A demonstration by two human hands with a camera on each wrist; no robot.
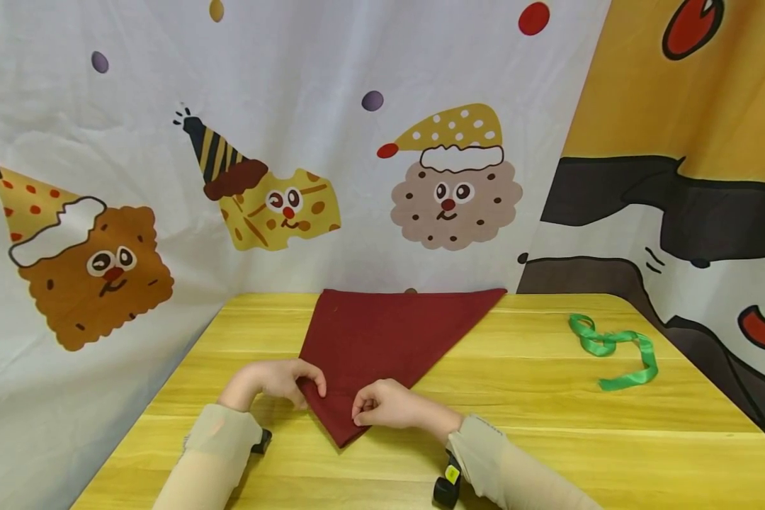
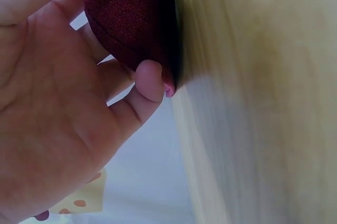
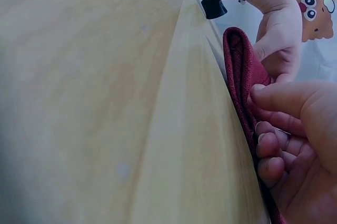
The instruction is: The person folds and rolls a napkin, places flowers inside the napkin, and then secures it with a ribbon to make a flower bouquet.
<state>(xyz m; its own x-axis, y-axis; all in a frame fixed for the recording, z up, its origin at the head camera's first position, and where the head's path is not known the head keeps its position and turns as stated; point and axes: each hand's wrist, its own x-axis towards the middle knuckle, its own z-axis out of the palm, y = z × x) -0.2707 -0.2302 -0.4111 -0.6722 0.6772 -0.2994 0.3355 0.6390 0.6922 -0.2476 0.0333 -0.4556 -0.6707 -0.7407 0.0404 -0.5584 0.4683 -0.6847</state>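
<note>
A dark red folded cloth [image 1: 382, 333] lies on the wooden table, wide at the far edge and narrowing to a point near me. My left hand [image 1: 285, 379] holds its left edge, thumb on top. The left wrist view shows that hand's fingers [image 2: 150, 81] reaching around the cloth's edge [image 2: 124, 18]. Close to the near point, my right hand [image 1: 392, 404] pinches the right edge. In the right wrist view, the right thumb [image 3: 279, 97] presses on the cloth's layered edge [image 3: 239, 71], with the other fingers curled beside it.
A loosely curled green ribbon [image 1: 644, 354] lies on the right side of the table [image 1: 523, 397]. Behind the table hangs a white curtain [image 1: 357, 42] printed with cartoon figures. A black wrist device [image 1: 448, 485] sits under the right cuff.
</note>
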